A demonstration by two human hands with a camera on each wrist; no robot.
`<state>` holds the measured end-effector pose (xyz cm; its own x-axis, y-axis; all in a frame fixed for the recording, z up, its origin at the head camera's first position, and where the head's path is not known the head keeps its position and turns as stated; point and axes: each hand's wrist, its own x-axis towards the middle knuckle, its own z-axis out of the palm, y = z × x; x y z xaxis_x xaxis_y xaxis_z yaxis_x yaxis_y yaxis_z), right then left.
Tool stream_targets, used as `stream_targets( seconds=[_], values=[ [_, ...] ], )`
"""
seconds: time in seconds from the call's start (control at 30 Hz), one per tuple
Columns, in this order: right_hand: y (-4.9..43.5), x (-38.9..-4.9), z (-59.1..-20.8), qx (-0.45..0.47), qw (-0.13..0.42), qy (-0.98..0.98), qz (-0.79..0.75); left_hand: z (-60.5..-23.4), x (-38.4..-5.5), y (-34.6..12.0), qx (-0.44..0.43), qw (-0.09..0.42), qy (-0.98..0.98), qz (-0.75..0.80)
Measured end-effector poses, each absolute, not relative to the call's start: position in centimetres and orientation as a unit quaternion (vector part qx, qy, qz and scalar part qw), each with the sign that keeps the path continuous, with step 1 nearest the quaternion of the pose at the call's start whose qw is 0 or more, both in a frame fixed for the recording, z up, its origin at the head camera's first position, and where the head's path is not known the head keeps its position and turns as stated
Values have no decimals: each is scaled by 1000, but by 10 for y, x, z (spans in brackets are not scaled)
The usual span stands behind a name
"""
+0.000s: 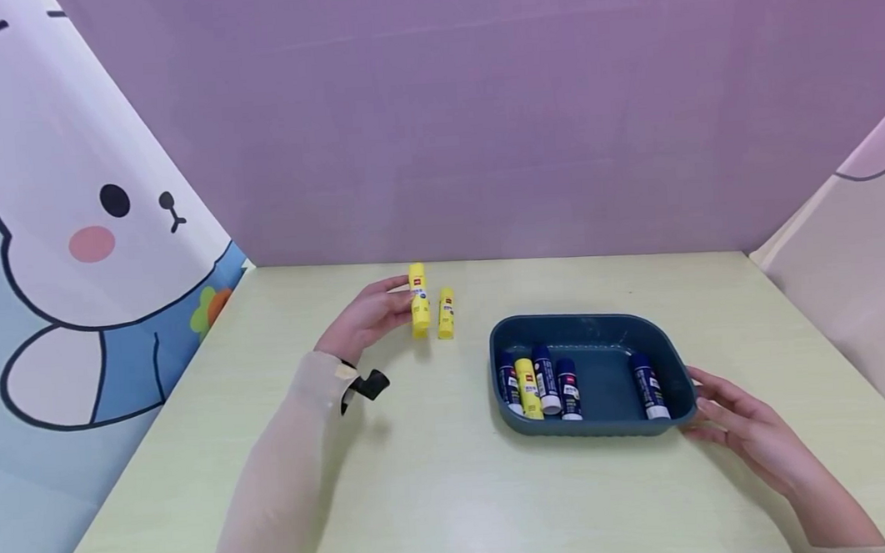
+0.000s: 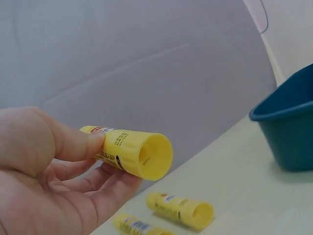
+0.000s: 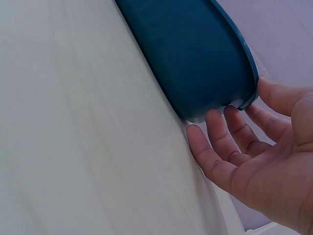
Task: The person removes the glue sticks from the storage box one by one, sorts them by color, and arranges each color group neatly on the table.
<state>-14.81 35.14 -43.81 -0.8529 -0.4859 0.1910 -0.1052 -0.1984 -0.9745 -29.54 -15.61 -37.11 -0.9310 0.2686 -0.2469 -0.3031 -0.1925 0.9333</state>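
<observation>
My left hand [image 1: 373, 313] pinches a yellow glue stick [image 2: 132, 152] between thumb and fingers, its hollow end towards the camera in the left wrist view. Another yellow glue stick [image 1: 445, 314] lies on the table just right of it. A further yellow glue stick [image 2: 139, 226] lies beside that one in the left wrist view, mostly hidden from the head view. With curved fingers, my right hand [image 1: 743, 423] holds the right end of a dark teal bin [image 1: 593, 429], thumb at the rim and fingers against the outer wall.
Inside the bin, several navy glue sticks [image 1: 545, 380] and one yellow glue stick [image 1: 528, 389] lie at the left. Another navy glue stick [image 1: 648, 387] lies at its right end. A purple backdrop [image 1: 480, 124] rises behind the table [image 1: 439, 494], with a cartoon-printed sheet [image 1: 55, 188] at the left.
</observation>
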Motion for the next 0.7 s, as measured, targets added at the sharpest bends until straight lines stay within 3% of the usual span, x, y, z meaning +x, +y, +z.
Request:
stream_targets(
  seconds=[0.7],
  values=[
    [350,-146,-437,-234,124,625,-734,-400,-307,-193,-70,163,630,756]
  ],
)
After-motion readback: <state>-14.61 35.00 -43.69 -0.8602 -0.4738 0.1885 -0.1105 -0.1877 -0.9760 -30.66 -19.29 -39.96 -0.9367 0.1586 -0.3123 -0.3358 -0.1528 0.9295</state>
